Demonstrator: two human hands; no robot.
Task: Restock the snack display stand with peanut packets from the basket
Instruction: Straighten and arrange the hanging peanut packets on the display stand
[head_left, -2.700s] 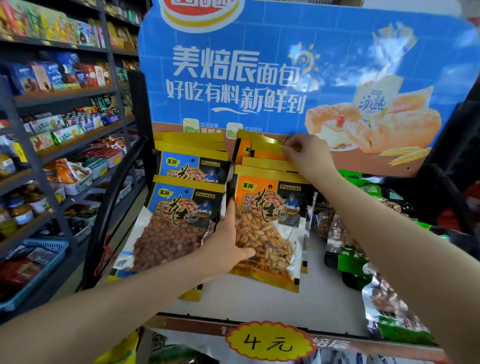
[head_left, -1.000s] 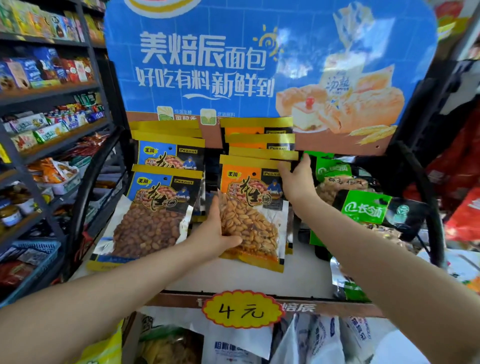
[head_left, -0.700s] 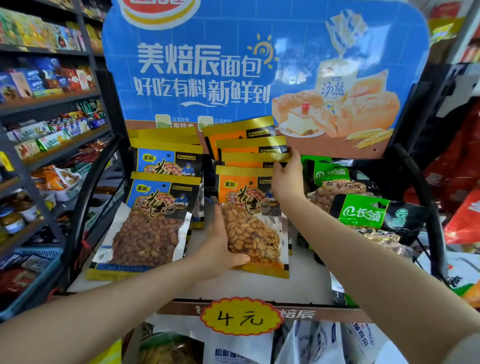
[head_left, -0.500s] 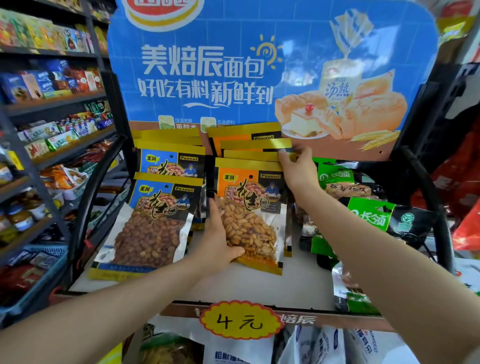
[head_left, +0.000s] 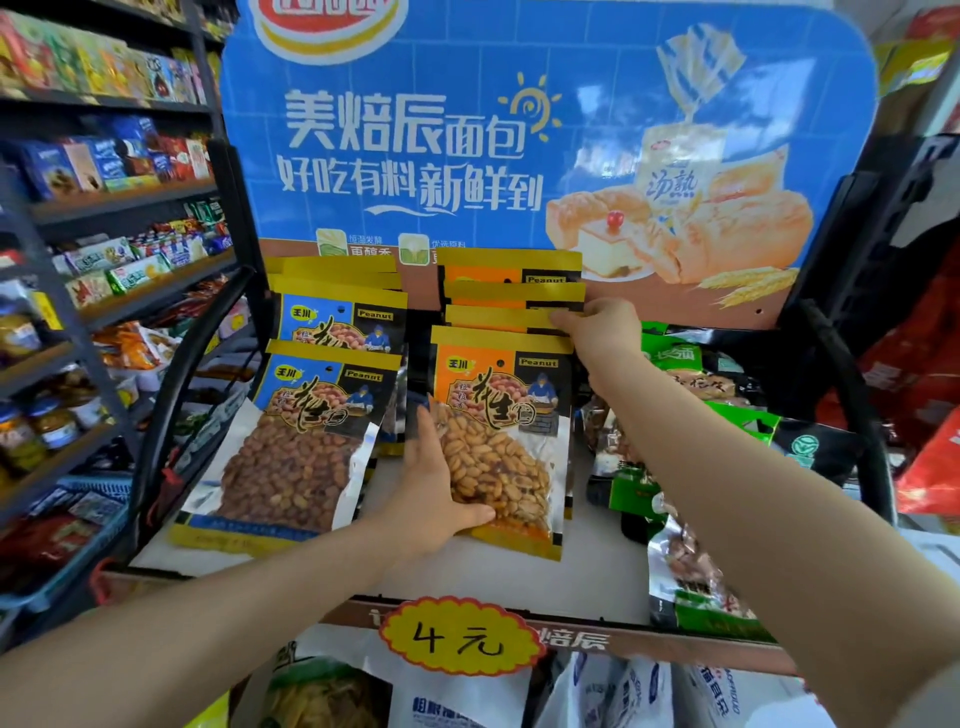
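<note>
At nine o'clock, store shelves (head_left: 109, 208) carry boxed snacks and jars; a blue basket (head_left: 67, 566) sits low at eight; centre, the stand (head_left: 587, 577) has a white shelf under a blue sign (head_left: 519, 130); blue packets (head_left: 306, 436) lie at ten; the left hand (head_left: 434, 493) grips the front orange packet (head_left: 501, 441); the right hand (head_left: 602, 327) pinches a rear orange packet's (head_left: 498, 318) top; green packets (head_left: 691, 374) crowd two o'clock; a yellow price tag (head_left: 457, 636) hangs at six.
</note>
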